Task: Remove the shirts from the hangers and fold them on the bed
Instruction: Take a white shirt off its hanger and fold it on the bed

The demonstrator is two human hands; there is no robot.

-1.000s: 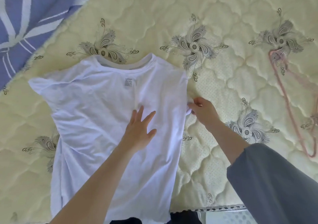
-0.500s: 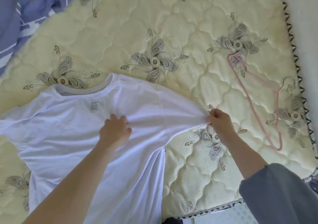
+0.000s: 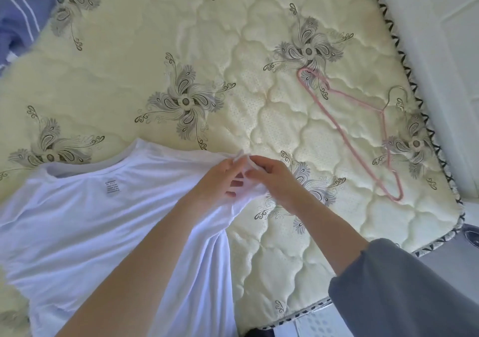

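As I read the head view, the white shirt lies spread on the bed, with a bare pink hanger well apart to its right. My left hand and right hand meet at the sleeve, fingers curled and pinching its hem. I judge the fabric light, limp and quick to crease, so it is best gripped at hems and seams.

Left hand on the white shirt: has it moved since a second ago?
Yes. The left hand, earlier just below the printed label, now lies far to its right at the sleeve, beside the right hand.
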